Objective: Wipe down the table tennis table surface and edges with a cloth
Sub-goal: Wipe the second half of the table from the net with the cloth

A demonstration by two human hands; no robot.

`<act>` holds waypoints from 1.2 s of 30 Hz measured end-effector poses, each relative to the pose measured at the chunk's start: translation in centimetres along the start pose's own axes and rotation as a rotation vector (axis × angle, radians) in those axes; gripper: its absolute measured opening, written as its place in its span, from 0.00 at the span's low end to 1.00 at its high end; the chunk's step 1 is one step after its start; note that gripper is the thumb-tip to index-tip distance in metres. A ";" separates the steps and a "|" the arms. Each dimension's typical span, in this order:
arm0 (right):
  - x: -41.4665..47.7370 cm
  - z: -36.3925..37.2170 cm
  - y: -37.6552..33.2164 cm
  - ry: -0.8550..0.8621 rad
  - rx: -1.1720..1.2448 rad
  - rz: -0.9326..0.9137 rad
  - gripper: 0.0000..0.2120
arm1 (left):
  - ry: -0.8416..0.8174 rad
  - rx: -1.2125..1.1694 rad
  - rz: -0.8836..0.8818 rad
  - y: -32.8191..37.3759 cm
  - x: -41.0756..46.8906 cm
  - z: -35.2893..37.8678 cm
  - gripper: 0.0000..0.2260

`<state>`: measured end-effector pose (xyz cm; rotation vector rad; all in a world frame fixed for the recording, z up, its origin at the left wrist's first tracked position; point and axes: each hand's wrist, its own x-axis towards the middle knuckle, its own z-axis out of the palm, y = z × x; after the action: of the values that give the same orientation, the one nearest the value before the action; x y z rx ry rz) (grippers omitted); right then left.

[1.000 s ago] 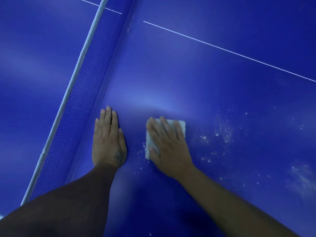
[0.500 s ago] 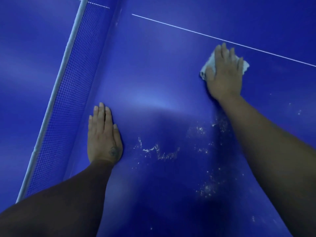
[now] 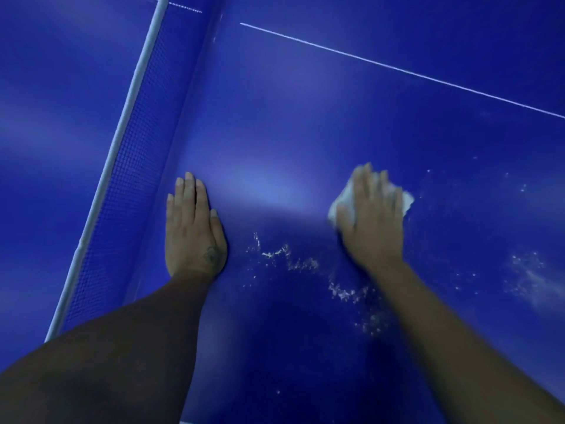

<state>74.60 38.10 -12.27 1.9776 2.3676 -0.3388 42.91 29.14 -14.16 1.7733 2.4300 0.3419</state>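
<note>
Table: a glossy blue table tennis table (image 3: 305, 117) fills the view.
Cloth: a small white cloth (image 3: 342, 205) lies flat on the table under the right hand, well apart from the net. Only its left and right corners show past the hand.
Right hand: the right hand (image 3: 371, 221) is palm down on the cloth with its fingers straight and close together, pressing it to the surface. It is blurred, so the fingertips are hard to make out.
Left hand: the left hand (image 3: 192, 228) lies flat on bare table just beside the net's foot, fingers straight and together, holding nothing.
Marking: a small dark mark (image 3: 211, 255) sits on the back of the left hand, too small to read.
Net: the blue mesh net (image 3: 128, 185) has a white top band (image 3: 122, 127). Its far end is cut off by the frame.
White line: a thin white line (image 3: 397, 71) crosses beyond the hands, its right end cut off.
Debris: pale crumbs (image 3: 284, 255) are scattered between and nearer than the hands, and there is a faint smear (image 3: 529, 276) at the right.
</note>
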 end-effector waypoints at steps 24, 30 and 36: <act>4.2 2.2 -14.3 0.027 0.070 -0.155 0.34 | -0.036 -0.007 0.041 -3.8 -8.7 -1.7 0.25; -9.2 4.6 -15.0 -0.093 0.057 -0.596 0.36 | -0.022 -0.029 0.034 -3.7 -8.6 -1.8 0.25; -10.4 4.3 -13.9 -0.173 0.023 -0.785 0.36 | -0.024 -0.038 0.032 -3.5 -8.6 -1.9 0.25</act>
<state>62.56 24.94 -12.72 0.8798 2.9002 -0.5233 41.87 19.77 -13.55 1.7917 2.3648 0.3653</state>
